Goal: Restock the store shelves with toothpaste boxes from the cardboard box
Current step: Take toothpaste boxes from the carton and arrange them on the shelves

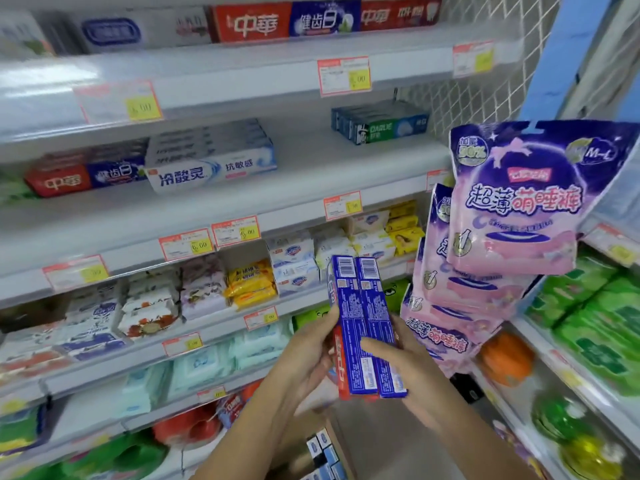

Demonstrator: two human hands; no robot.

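My left hand (304,355) and right hand (412,372) both clasp two toothpaste boxes (363,327), long axis upright. Matching red-blue boxes (86,176) lie up-left on middle shelf (311,168) (left hand nearer). Cardboard box (311,441) below.

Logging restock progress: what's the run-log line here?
left hand + right hand: holding two toothpaste boxes | shelf: gap open | placed: not yet

Bright, even store light falls from above, casting only soft shadows beneath each shelf (242,74). Wide-angle distortion bends the shelf edges into curves toward the frame's borders. The left side and top corners smear with motion blur; price tags (344,76) are unreadable. Mild glare whitens the shelf lips. Central packaging stays sharper.
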